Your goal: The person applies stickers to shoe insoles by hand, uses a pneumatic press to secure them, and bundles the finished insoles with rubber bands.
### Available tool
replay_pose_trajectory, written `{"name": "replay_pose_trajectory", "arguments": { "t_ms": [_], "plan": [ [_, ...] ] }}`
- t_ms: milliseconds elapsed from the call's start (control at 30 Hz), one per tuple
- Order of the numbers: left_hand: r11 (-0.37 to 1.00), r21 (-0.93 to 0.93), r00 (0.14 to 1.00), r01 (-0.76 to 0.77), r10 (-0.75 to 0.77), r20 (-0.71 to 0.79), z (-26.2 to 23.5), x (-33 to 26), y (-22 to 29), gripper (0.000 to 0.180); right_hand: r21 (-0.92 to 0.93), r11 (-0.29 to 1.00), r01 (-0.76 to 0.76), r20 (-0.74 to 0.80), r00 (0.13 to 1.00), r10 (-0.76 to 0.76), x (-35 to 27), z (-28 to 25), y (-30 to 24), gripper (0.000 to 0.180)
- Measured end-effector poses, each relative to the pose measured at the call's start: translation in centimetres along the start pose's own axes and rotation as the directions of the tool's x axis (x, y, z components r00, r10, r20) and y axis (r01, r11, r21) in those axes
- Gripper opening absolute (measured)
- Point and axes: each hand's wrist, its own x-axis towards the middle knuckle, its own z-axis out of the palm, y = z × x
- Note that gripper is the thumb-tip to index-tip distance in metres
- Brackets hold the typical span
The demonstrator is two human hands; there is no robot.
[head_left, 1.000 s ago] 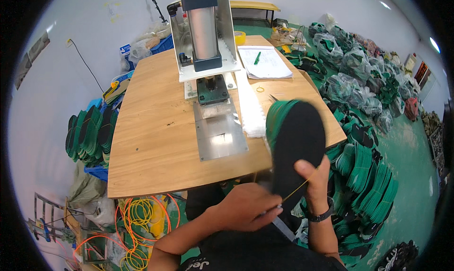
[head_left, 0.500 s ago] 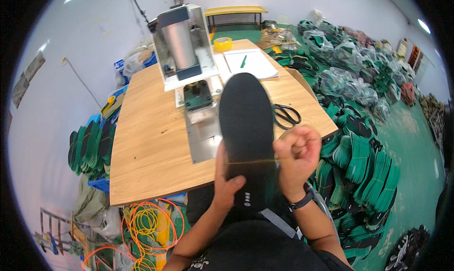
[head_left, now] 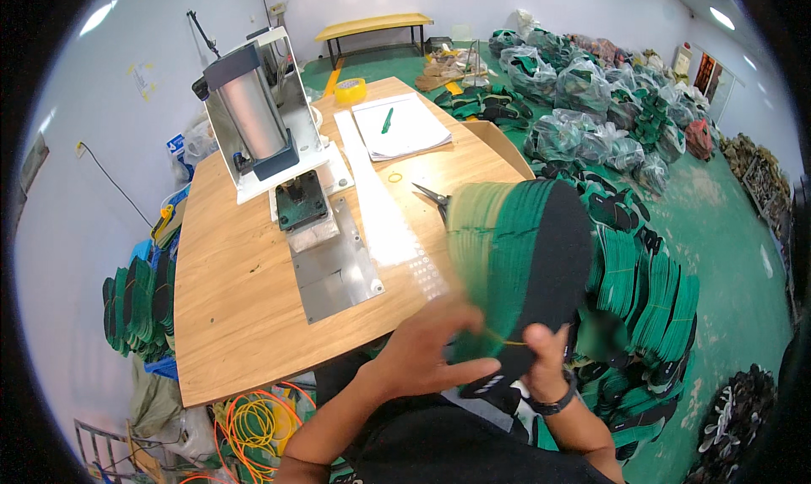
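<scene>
A thick bundle of insoles (head_left: 553, 256), green and yellowish along its stacked edges with a black top face, is tilted over the table's front right corner. A thin yellow rubber band (head_left: 511, 342) runs across its lower part. My right hand (head_left: 547, 361) grips the bundle's lower right edge, thumb on the black face near the band. At the lower left side is my left hand (head_left: 435, 349), slightly blurred, its thumb and fingers apart beside the stack; whether its fingertips touch the stack is unclear.
On the wooden table (head_left: 228, 315) stand a press machine (head_left: 253, 112), partly covered scissors (head_left: 433, 197), paper (head_left: 410, 133) with a green pen, a loose rubber band (head_left: 394, 177) and yellow tape (head_left: 350, 90). Insole bundles (head_left: 646, 281) lie at right. Orange and yellow hoses (head_left: 258, 429) coil at lower left.
The bundle has swung right and turned, showing its green stacked edges. My right hand has moved down and grips it; my left hand has come off the black face to the side. The view shifted.
</scene>
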Motion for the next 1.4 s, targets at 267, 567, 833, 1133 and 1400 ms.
{"name": "replay_pose_trajectory", "arguments": {
  "t_ms": [267,567,833,1133,1400],
  "plan": [
    [0.997,0.075,0.966,-0.002,0.021,-0.258,-3.1,-2.4,-2.5,0.027,-0.917,-0.399,-0.022,0.399,-0.02,-0.917,-1.9,-8.9,-8.5,0.027],
    [0.939,-0.215,0.356,0.27,-0.305,-0.884,-10.2,-15.0,-6.5,0.021,-0.96,-0.273,-0.065,0.271,0.032,-0.962,30.3,4.3,-21.9,0.06],
    [0.924,0.174,0.244,0.341,0.091,-0.965,-16.0,-27.5,-9.2,0.019,-0.819,-0.488,0.301,0.482,-0.101,-0.871,34.3,12.2,-25.1,0.07],
    [0.726,-0.05,-0.138,0.686,0.062,-0.988,-24.8,-44.4,-18.9,0.025,-0.292,0.647,0.704,0.91,0.412,-0.038,2.6,11.0,8.6,0.049],
    [0.432,0.009,0.014,0.902,-0.009,-1.0,-29.2,-46.0,-24.7,0.024,-0.488,0.826,0.281,0.727,0.655,0.207,0.4,17.0,16.1,0.036]
  ]
}}
